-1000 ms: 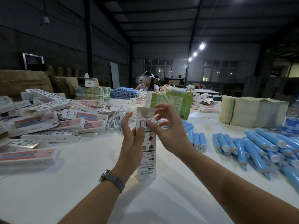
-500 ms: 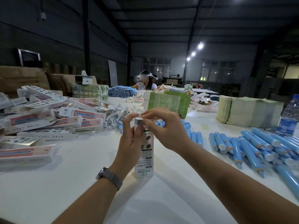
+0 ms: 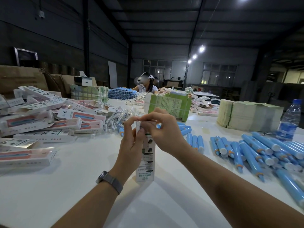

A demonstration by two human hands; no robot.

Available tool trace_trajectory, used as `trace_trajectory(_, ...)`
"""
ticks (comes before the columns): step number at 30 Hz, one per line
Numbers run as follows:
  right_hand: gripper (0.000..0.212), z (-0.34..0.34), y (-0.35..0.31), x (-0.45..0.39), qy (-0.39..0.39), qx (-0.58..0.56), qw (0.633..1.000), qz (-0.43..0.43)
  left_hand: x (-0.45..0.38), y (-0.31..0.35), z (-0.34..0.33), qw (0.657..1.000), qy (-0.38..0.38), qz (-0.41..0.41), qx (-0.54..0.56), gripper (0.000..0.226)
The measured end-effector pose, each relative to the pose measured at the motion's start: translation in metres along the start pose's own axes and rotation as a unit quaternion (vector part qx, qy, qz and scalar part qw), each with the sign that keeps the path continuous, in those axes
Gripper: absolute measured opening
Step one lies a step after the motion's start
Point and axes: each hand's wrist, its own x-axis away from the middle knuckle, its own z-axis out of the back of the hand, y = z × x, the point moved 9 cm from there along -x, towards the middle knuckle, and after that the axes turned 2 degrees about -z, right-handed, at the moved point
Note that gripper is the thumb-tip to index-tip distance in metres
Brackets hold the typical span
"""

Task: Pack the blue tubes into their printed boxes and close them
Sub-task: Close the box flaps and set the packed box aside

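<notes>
A printed box [image 3: 145, 155] stands upright on the white surface [image 3: 79, 186], and both hands are up at its top end: the left hand [image 3: 131, 145] has its grip around the upper side, and the right hand [image 3: 164, 130] has its fingertips pinched on the top flap. Loose blue tubes [image 3: 253, 150] lie spread out to the right, with a pile of packed boxes [image 3: 49, 122] off to the left.
</notes>
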Motion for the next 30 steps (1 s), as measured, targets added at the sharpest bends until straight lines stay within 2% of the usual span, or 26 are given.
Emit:
trace_trajectory(16, 0.01, 0.0, -0.015, -0.004, 0.012, 0.096, 0.993, 0.062, 0.0, 0.002, -0.002, 1.0, 0.003, -0.006, -0.011, 0.025)
trace_trajectory(20, 0.011, -0.001, -0.017, -0.008, -0.005, 0.1, 0.993, 0.057, 0.001, 0.0, -0.001, 1.0, 0.0, 0.0, -0.01, 0.033)
trace_trajectory(30, 0.01, 0.001, -0.017, -0.017, -0.059, 0.094, 0.992, 0.055, 0.002, -0.001, -0.001, 1.0, -0.005, -0.01, -0.006, 0.034)
